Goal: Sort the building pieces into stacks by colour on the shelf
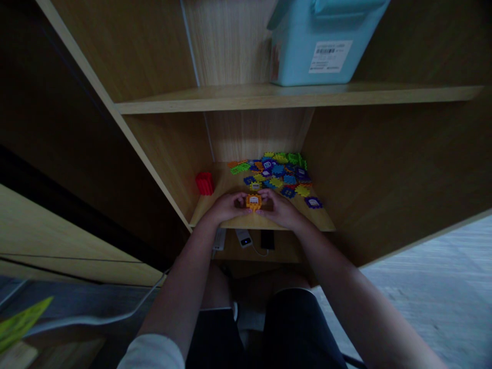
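Between my two hands is an orange interlocking building piece (253, 201) with notched edges and a pale window-like panel. My left hand (227, 207) pinches its left side, and my right hand (280, 209) grips the right side with fingers curled. Just behind it on the shelf lies a yellow notched piece (255, 186). A heap of similar pieces (277, 169) in blue, green, yellow, purple and orange spreads toward the back right. One purple piece (313, 203) lies apart, right of my right hand. A red block-like assembly (205, 183) stands left of my left hand.
The wooden shelf (238, 222) has side walls close on both sides. Above it, a blue bin (307, 61) with a white label rests on an upper shelf (230, 99). Below lie a white device (243, 238) with a cable and a dark flat device (267, 239).
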{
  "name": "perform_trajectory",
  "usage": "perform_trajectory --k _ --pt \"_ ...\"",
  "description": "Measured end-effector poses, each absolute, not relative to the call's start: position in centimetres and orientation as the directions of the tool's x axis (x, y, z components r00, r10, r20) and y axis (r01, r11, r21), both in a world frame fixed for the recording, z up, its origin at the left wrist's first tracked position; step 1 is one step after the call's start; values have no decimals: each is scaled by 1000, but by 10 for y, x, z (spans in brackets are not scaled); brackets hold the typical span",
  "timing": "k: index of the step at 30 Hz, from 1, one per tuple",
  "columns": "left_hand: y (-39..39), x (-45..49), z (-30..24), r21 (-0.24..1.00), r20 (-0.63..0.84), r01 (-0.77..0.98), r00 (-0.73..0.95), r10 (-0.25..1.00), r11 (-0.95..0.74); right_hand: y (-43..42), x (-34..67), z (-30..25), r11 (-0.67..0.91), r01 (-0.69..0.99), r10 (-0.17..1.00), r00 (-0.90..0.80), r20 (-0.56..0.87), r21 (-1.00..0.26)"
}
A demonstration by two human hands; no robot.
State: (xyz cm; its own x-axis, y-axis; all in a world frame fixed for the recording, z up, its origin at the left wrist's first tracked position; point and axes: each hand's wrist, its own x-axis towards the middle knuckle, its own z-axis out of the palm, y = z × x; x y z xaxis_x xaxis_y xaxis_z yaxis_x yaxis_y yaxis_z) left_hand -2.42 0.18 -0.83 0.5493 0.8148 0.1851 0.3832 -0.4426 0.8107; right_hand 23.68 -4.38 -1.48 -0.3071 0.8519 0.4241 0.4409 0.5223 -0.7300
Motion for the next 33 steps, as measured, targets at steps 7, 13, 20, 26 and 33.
perform_trajectory --k 7,13,20,26,33 --pt "0 -27 -7 820 179 370 558 810 -436 -46 239 -15 530 450 848 -299 438 -719" --pt "-1 -28 -7 821 191 366 548 814 -439 -47 240 -15 533 427 846 -285 450 -731" --pt "-3 -27 -5 826 210 341 553 806 -450 -47 240 -15 530 411 847 -296 441 -742" --pt "-6 -31 -1 854 208 297 558 803 -427 -50 242 -12 550 394 834 -302 461 -736" --pt "-5 -31 -2 847 208 312 549 809 -430 -51 245 -11 549 379 833 -318 452 -745"
